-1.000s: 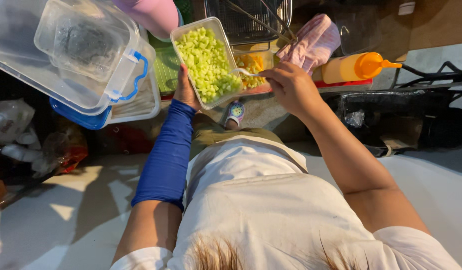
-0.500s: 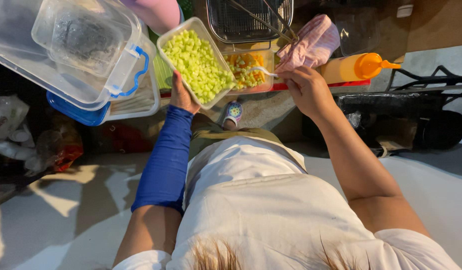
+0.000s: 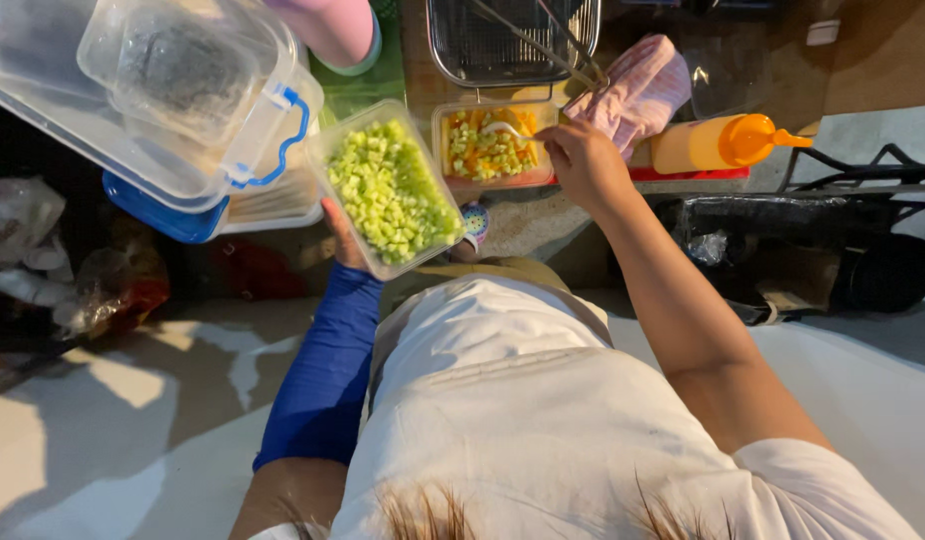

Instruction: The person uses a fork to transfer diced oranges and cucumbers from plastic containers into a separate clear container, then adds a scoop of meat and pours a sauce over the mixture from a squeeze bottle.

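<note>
My left hand, in a blue sleeve, holds up a clear rectangular tub of diced green vegetable from beneath. My right hand grips a white spoon whose bowl sits in a second clear tub of mixed orange, yellow and green pieces on the counter edge. The two tubs are side by side, the green one to the left and lifted clear of the counter.
Stacked clear lidded boxes with blue latches fill the upper left. A wire basket with tongs stands behind the mixed tub, a pink cloth and an orange squeeze bottle to its right. Bags lie on the floor at left.
My left hand has carried the green tub to the left, away from the mixed tub. My right hand has moved in and put the spoon into the mixed tub.
</note>
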